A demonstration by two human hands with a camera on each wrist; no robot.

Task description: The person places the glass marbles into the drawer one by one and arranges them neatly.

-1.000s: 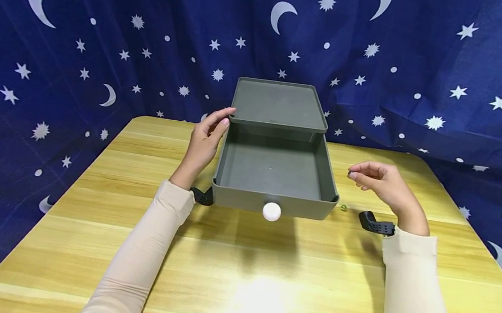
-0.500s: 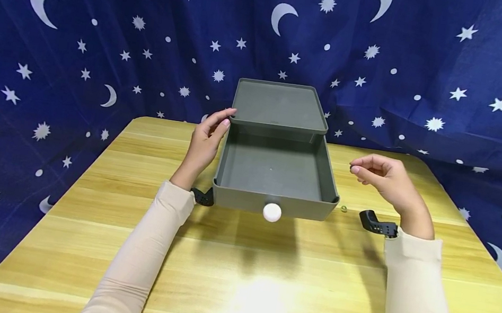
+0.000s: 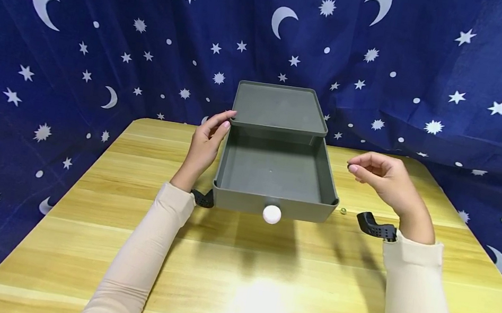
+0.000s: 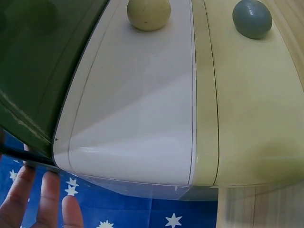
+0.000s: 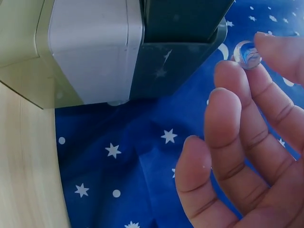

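Observation:
A small drawer cabinet stands in the middle of the table. Its dark green top drawer [image 3: 268, 172] is pulled out toward me, with a white knob [image 3: 272, 214] on the front and nothing visible inside. My left hand [image 3: 205, 142] touches the cabinet's left side by the front corner of its top [image 3: 282, 108]; several of its fingers [image 4: 47, 202] lie straight in the left wrist view. To the right of the drawer, raised above the table, my right hand [image 3: 380, 177] pinches a clear glass marble [image 5: 247, 54] with a blue swirl between thumb and fingertips.
Another small greenish marble [image 3: 343, 211] lies on the wooden table [image 3: 236, 261], just right of the drawer front. Under the open drawer are a white drawer [image 4: 137, 104] and a pale yellow drawer [image 4: 256, 104], each with a knob. A blue star-patterned curtain [image 3: 179, 18] hangs behind.
My right hand has risen slightly with the marble, drifting a little right and then back left. The left hand and the drawer have stayed put. The camera view has shifted slightly.

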